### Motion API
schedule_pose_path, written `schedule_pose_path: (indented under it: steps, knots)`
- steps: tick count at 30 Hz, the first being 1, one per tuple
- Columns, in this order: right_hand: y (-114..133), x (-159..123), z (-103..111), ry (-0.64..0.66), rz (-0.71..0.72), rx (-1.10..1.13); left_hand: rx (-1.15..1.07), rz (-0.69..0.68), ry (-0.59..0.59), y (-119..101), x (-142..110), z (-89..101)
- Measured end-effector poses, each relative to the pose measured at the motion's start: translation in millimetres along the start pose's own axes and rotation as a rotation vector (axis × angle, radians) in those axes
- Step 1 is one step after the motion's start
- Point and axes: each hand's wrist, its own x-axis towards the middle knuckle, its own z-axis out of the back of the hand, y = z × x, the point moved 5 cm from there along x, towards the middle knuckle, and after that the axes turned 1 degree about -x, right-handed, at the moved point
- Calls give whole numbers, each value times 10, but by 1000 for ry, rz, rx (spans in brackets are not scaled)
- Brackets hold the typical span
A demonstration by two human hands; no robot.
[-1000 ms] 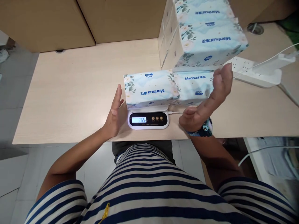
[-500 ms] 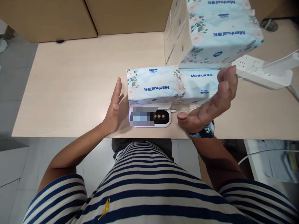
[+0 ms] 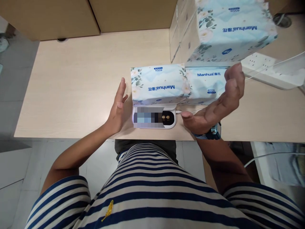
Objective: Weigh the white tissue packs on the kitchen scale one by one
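Note:
A pale blue flowered tissue pack [image 3: 158, 84] lies on a small white scale [image 3: 154, 117] near the desk's front edge. My left hand [image 3: 117, 111] stands open on its edge just left of the scale and pack, fingers straight, not touching them. My right hand [image 3: 215, 105] is open, palm up and fingers slightly curled, held above the desk to the right of the scale. It holds nothing. A second tissue pack [image 3: 206, 84] lies behind my right hand, against the pack on the scale.
A tall stack of tissue packs [image 3: 221, 28] rises at the back right. A white power strip [image 3: 269, 68] with cables lies right of it. Brown boxes [image 3: 71, 16] line the back of the light wooden desk [image 3: 71, 79]. A thin cable runs from the scale's right side.
My right hand has tipped from upright to more palm-up and drifted slightly right. The view has shifted a little; my left hand has stayed where it was.

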Motion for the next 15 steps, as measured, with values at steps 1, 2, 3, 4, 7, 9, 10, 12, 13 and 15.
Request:
schedule_pose_path:
  steps: [1, 2, 3, 4, 7, 9, 10, 12, 13, 15]
  knots:
    - [36, 8, 45, -30, 14, 39, -18, 21, -10, 14, 9, 2]
    - [70, 16, 92, -65, 32, 81, -39, 44, -20, 31, 20, 6]
    - [97, 23, 133, -96, 47, 115, -60, 66, -29, 48, 33, 13]
    - [115, 29, 164, -116, 55, 137, -80, 87, -34, 62, 45, 21]
    - [107, 44, 183, -114, 33, 123, -106, 141, -31, 71, 70, 42]
    - [87, 42, 181, -138, 37, 145, -103, 165, -28, 52, 71, 49]
    - [77, 38, 181, -158, 44, 174, -95, 171, -33, 39, 68, 51]
    - [58, 27, 172, -172, 41, 218, -79, 170, -48, 15, 59, 54]
    - [48, 24, 158, -152, 24, 214, -78, 167, -53, 8, 55, 53]
    - [28, 19, 123, -93, -23, 178, -97, 163, -48, 8, 48, 47]
